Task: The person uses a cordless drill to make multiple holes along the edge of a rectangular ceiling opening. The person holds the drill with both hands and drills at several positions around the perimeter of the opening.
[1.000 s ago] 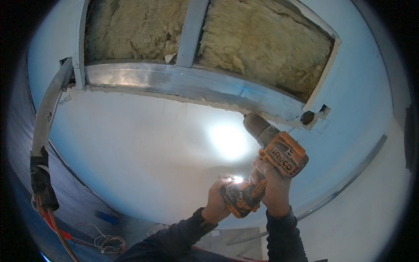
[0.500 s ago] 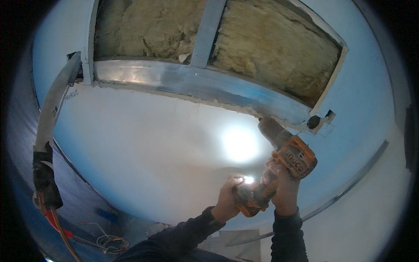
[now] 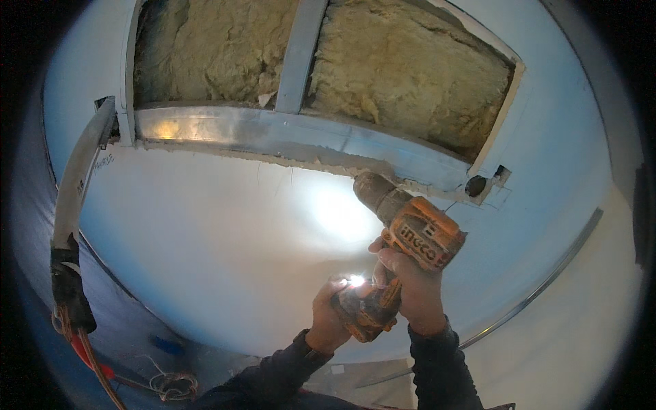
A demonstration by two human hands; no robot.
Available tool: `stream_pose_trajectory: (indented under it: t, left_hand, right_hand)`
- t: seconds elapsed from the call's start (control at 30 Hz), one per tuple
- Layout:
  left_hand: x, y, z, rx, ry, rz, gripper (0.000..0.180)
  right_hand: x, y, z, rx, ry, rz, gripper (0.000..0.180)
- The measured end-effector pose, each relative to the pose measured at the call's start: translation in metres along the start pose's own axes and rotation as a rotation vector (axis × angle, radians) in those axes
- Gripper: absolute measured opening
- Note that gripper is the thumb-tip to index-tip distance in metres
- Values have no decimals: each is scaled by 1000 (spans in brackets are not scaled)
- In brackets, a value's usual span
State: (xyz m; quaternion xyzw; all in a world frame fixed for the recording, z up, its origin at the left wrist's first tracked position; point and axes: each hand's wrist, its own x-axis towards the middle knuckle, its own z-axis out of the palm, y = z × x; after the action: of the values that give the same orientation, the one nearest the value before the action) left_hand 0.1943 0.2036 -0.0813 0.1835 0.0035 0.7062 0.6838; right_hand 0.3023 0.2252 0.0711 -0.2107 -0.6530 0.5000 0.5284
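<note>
A dusty orange and black cordless drill point(image 3: 425, 234) is held up in front of a white wall panel point(image 3: 205, 205). My right hand point(image 3: 413, 287) is wrapped round its handle, a finger near the trigger. Lower down, my left hand point(image 3: 331, 314) grips the battery base, beside a bright lamp lit there. The drill's chuck points up and left at the lower edge of a cut-out, where a shiny metal channel point(image 3: 273, 130) runs. Whether its tip touches the edge I cannot tell. The lamp throws a bright spot on the panel left of the chuck.
Yellowish insulation point(image 3: 410, 68) fills the opening, split by an upright metal stud point(image 3: 298, 58). A thick grey conduit point(image 3: 82, 171) with taped end and cables hangs at left. A round hole point(image 3: 475, 186) sits right of the channel. A coil of wire point(image 3: 172, 385) lies at lower left.
The drill and both hands have shifted left along the cut-out's lower edge, and the light spot has moved left with them. The whole view has also shifted slightly.
</note>
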Motion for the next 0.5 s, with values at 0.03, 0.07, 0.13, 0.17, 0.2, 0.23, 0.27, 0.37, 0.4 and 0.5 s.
stream_pose_trajectory:
  t: [0.03, 0.07, 0.13, 0.17, 0.2, 0.23, 0.27, 0.37, 0.4, 0.5]
  left_hand:
    - [0, 2, 0, 10, 9, -20, 30]
    - [0, 5, -1, 19, 20, -38, 30]
    - [0, 7, -2, 57, 34, -35, 29]
    - [-1, 8, -2, 88, 44, -16, 28]
    - [-1, 8, -3, 112, 55, -5, 28]
    - [-1, 7, -3, 83, 51, -27, 27]
    - [-1, 5, -3, 42, 49, -56, 26]
    - [3, -1, -3, -7, 43, -52, 25]
    - [5, -4, -4, -14, 40, -38, 24]
    - [7, -10, -4, -9, 10, -33, 25]
  right_hand:
    - [3, 3, 3, -2, 19, -5, 25]
    - [4, 6, 4, -4, 36, -7, 24]
    - [3, 10, 4, -15, 60, 1, 24]
    - [2, 11, 4, -14, 81, 20, 24]
    - [1, 12, 3, -15, 71, 6, 24]
    - [0, 12, 2, -12, 71, 1, 24]
    - [-2, 11, 1, -9, 64, -8, 24]
    - [-4, 9, -1, -57, 81, -7, 25]
    - [-4, 8, -2, -54, 88, -4, 25]
    - [-6, 5, -8, -47, 88, 16, 25]
